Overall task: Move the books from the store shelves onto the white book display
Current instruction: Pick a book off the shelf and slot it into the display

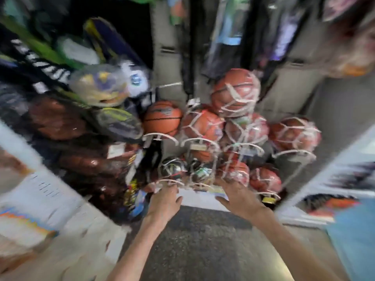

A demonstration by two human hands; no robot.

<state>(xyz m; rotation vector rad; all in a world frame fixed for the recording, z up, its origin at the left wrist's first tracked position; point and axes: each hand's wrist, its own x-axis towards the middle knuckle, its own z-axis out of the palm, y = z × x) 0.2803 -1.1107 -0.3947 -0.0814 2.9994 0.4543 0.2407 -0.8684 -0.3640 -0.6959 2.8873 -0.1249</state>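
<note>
1. fingers of the left hand (164,201) look loosely spread, thumb out to the right, nothing in them; blur hides whether the tips touch the wire rack (162,136).
2. right hand (238,196) also spread, thumb pointing left, fingertips up against a netted ball (233,172) on the rack's lowest row; actual contact can't be told, no grip on anything.
3. both forearms reach forward from the bottom edge over a dark speckled floor (203,240).
4. between the two hands, low on the rack's front edge, sits a pale flat strip, too blurred to identify.
5. rack holds basketballs (163,118) in rows, most wrapped in white netting, one bare orange one at the left end of the upper row, one netted ball (235,92) stacked highest.
6. books: flat printed covers (332,191) lie on a white surface at the right edge, well apart from the right hand; can't confirm titles.
7. white shelf (50,195) at the left edge carries more flat printed items, an orange and blue one (22,222) near its front corner; smeared by motion.
8. left of the rack: bagged dark brown balls (56,118) and plastic-wrapped goods (101,86).
9. hanging dark packaged items (229,33) line the grey back wall above the rack.
10. whole view is heavily motion-blurred.
</note>
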